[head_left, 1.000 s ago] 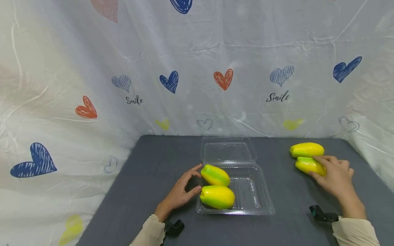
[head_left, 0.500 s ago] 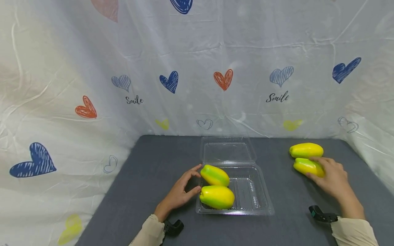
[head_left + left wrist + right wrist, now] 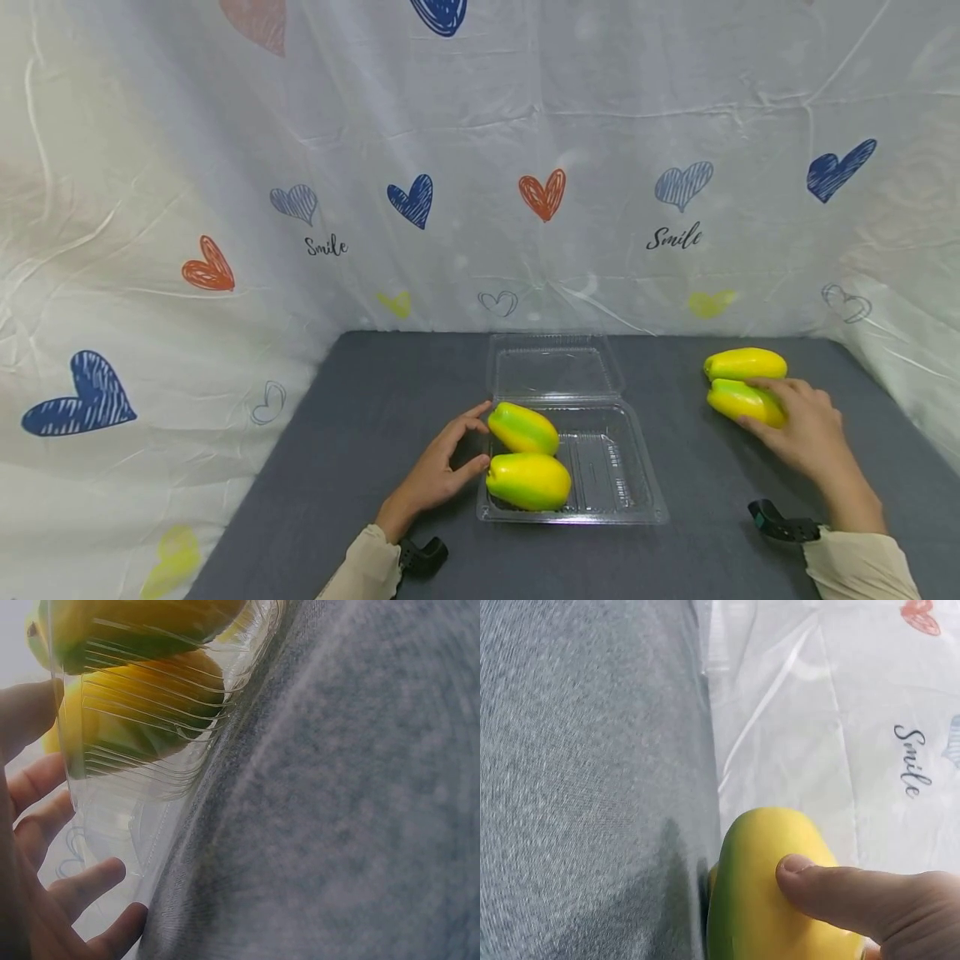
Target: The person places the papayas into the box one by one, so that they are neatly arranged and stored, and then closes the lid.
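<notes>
My right hand [image 3: 810, 429] grips a yellow-green papaya [image 3: 738, 402] by its right end. In the right wrist view the thumb [image 3: 832, 892] presses on the side of that papaya; the fingers are mostly hidden behind it. Just behind it lies another papaya [image 3: 750, 363]. At the middle of the table, a clear plastic clamshell box [image 3: 651, 475] stands with its lid tipped back. Two papayas lie in its left half, the rear papaya [image 3: 523, 427] and the front papaya [image 3: 528, 482]. My left hand [image 3: 435, 471] rests at the box's left edge, its fingers spread and touching the wall.
The raised transparent lid [image 3: 555, 371] lies toward the back of the dark grey table [image 3: 390, 383]. A white curtain [image 3: 465, 142] printed with hearts hangs behind and at the sides. Black wrist cameras [image 3: 423, 557] sit on both wrists.
My right hand has shifted a little to the left with the papaya, whose left end is now slightly higher in view. The left hand and the box stay put.
</notes>
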Tool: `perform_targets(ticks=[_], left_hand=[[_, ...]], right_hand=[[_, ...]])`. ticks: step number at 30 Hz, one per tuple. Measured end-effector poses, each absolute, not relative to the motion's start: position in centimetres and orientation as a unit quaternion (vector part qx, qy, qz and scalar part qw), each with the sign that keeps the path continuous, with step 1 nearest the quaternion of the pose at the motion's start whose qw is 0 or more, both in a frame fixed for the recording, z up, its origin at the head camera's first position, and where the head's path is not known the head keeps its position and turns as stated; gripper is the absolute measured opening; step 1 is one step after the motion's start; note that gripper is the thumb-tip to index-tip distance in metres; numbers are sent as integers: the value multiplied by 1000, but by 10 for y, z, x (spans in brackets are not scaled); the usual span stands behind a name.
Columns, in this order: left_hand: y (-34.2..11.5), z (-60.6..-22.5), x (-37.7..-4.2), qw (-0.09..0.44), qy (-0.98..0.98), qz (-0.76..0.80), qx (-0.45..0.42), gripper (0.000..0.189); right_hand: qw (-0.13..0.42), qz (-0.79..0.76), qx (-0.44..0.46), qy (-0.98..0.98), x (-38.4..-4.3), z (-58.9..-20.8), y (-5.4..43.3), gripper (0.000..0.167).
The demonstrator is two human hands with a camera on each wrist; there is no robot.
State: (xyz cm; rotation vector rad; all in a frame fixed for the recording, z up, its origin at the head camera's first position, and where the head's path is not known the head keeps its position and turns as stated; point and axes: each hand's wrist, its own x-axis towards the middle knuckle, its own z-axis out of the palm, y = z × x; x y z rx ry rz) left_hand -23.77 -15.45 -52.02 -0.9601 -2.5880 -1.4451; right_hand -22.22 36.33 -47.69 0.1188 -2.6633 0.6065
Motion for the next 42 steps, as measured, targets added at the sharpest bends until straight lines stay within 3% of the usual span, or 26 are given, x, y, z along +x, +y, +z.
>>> perform_targets(ticks=[25,42], left_hand=[[-154,-519,-237,21,-829,-461,-316,30],[-154,-520,-236,28,-831,-455,-318,30]], right_hand=[[285,283,133,-906,-228,-473,341,59],[282,298,141,-901,-227,-472,325,62]])
